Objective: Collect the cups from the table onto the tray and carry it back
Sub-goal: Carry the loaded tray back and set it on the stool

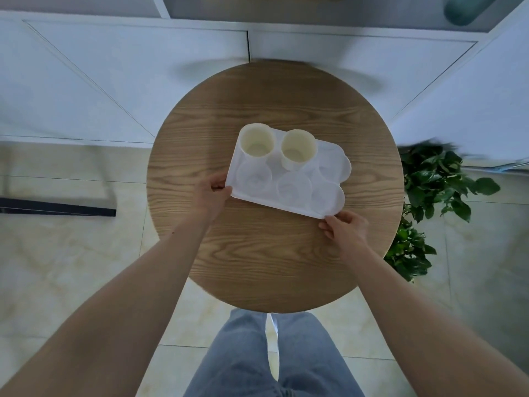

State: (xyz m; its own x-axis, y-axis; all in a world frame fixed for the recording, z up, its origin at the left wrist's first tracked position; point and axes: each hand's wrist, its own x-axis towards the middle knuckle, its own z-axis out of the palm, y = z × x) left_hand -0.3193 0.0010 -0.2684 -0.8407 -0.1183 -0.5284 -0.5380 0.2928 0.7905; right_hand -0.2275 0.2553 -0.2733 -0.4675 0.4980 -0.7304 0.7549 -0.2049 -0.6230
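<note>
On the round wooden tabletop (257, 253), the white tray (289, 179) carries two cups (256, 140) in its far wells, with the left hand (210, 193) fingers closed on its near-left corner and the right hand (347, 229) fingers pinching its near-right corner.

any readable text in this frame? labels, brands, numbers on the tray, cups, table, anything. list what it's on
None: no word, label, brand, number or sign shows anywhere in the head view.
Tray: plain translucent white, no print visible.
Left cup: plain cream, no marking visible.
Right cup: plain cream, no marking visible.
Round wooden table: bare wood grain only.
Cabinet fronts: plain white.
Teal object on the shelf: blurred, nothing legible.
</note>
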